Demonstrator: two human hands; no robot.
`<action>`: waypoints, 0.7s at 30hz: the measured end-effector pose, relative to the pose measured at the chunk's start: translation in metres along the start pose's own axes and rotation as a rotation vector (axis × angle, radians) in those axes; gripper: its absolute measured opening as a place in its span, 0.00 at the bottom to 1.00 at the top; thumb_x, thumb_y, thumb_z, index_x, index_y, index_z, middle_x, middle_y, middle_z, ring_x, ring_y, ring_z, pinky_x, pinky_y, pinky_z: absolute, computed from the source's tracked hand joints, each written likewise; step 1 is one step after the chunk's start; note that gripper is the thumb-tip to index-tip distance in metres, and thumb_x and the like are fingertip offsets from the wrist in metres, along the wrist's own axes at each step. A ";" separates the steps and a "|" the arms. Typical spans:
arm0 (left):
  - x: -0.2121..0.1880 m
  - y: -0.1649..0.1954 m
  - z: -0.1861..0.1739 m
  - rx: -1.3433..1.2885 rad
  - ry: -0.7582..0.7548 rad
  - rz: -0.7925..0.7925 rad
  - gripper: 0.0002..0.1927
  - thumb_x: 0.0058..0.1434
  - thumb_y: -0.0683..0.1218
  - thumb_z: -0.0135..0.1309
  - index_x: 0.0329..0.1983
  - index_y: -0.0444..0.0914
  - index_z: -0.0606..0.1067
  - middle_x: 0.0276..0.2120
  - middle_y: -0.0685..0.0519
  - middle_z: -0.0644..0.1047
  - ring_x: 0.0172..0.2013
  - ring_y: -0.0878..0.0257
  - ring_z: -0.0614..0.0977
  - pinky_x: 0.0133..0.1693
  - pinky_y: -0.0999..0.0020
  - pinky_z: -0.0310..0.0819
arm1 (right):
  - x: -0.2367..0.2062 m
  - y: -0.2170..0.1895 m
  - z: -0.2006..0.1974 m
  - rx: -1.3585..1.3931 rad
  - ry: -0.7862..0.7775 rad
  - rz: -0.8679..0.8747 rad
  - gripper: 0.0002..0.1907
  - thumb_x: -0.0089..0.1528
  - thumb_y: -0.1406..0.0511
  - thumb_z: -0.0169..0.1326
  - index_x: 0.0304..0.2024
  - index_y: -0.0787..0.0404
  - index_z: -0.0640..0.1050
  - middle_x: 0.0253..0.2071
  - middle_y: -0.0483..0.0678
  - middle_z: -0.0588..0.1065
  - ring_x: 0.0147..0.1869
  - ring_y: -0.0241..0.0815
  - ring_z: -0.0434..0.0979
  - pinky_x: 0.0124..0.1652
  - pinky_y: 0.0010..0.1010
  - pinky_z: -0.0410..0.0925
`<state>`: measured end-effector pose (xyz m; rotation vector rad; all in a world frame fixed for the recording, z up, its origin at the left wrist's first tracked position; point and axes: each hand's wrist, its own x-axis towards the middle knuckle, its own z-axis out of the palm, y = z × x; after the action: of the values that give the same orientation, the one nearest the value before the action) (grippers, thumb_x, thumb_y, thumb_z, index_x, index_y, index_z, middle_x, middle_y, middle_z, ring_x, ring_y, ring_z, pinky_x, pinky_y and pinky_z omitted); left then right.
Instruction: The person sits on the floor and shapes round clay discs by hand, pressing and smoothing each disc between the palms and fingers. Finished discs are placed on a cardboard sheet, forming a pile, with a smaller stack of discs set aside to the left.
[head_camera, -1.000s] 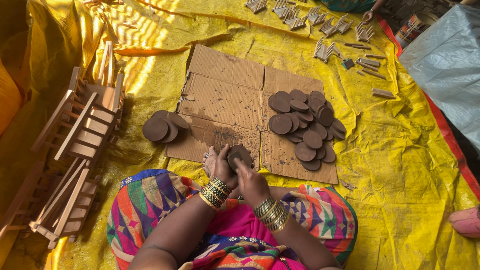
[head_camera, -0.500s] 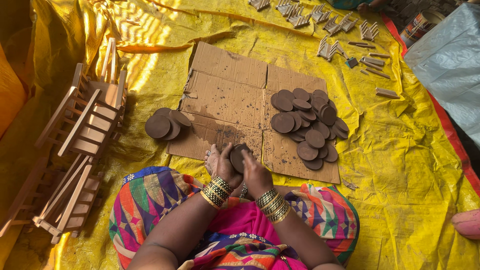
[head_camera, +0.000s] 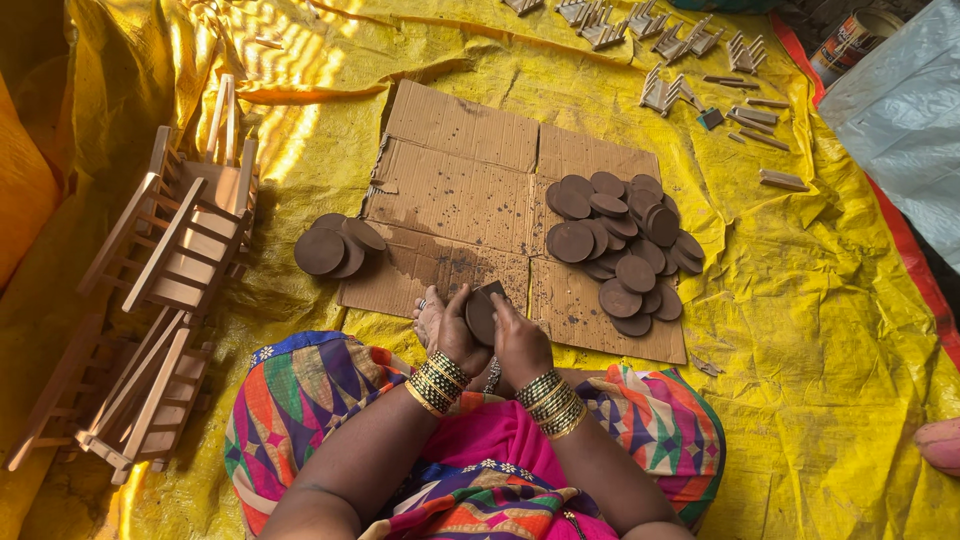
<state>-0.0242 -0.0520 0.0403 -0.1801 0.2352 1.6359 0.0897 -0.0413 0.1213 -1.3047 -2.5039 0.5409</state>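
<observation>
Since a moment ago your left hand (head_camera: 447, 330) and right hand (head_camera: 520, 338) have barely shifted, both still gripping the brown disc (head_camera: 482, 315) above the cardboard (head_camera: 470, 190).

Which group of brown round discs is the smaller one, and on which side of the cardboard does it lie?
The small stack of discs at the cardboard's left edge, partly on the yellow sheet. The large pile covers the cardboard's right part.

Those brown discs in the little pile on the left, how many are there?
3 show in the little pile on the yellow sheet, left of the cardboard: one in front, two overlapping behind it. More may hide underneath. Both hands hold another disc.
</observation>
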 end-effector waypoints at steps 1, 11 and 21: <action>-0.002 -0.001 0.002 0.019 0.019 -0.003 0.20 0.71 0.59 0.48 0.51 0.39 0.75 0.43 0.48 0.80 0.45 0.55 0.81 0.48 0.58 0.81 | 0.003 0.001 -0.001 -0.015 0.031 -0.034 0.22 0.69 0.63 0.47 0.65 0.57 0.71 0.55 0.58 0.78 0.52 0.56 0.83 0.49 0.41 0.75; -0.006 0.008 0.009 0.049 0.018 0.002 0.24 0.68 0.62 0.46 0.54 0.41 0.76 0.41 0.46 0.80 0.40 0.53 0.81 0.43 0.57 0.80 | -0.018 -0.002 0.008 0.044 0.074 -0.284 0.22 0.69 0.64 0.46 0.65 0.62 0.71 0.54 0.63 0.78 0.48 0.58 0.84 0.45 0.41 0.77; 0.002 0.003 -0.004 0.119 0.029 0.042 0.24 0.68 0.61 0.47 0.52 0.39 0.78 0.40 0.48 0.81 0.39 0.56 0.81 0.42 0.59 0.78 | -0.022 0.000 0.010 -0.037 0.222 -0.510 0.22 0.69 0.65 0.44 0.65 0.65 0.70 0.53 0.65 0.78 0.52 0.59 0.83 0.47 0.42 0.77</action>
<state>-0.0272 -0.0513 0.0360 -0.1092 0.3598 1.6562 0.0977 -0.0614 0.1114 -0.6439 -2.5229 0.2184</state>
